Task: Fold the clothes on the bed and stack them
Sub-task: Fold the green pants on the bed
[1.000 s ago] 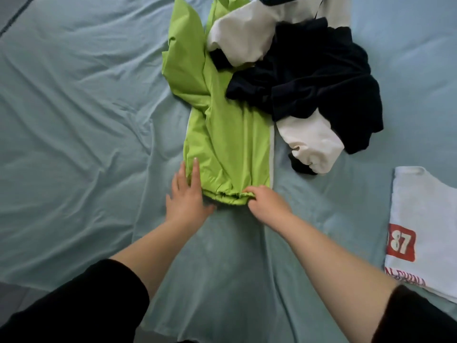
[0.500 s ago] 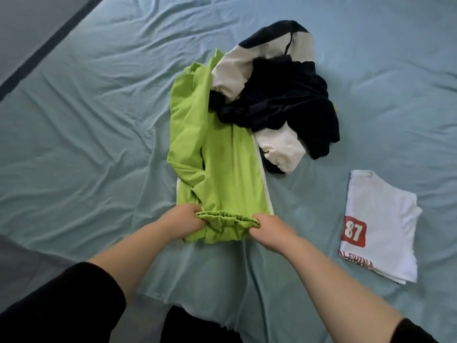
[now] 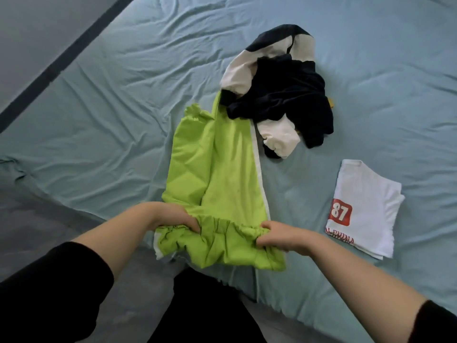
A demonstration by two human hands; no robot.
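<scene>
Near: my left hand (image 3: 176,217) and right hand (image 3: 275,235), each pinching the gathered waistband of the lime-green trousers (image 3: 222,174). The trousers lie lengthwise on the bed (image 3: 99,107), with the waistband at its near edge.
Step, as I judge it: straightening them for the first fold. The next move calls for carrying the waistband far, toward the cuffs.
Right, mid: a folded white shirt (image 3: 366,194).
Far: an unfolded black-and-white garment (image 3: 284,95), overlapping the trousers' far end.

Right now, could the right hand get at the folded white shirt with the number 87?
Probably yes, but not freely: the right hand grips the green garment and must let go first. Only bare sheet lies between it and the white shirt.
</scene>
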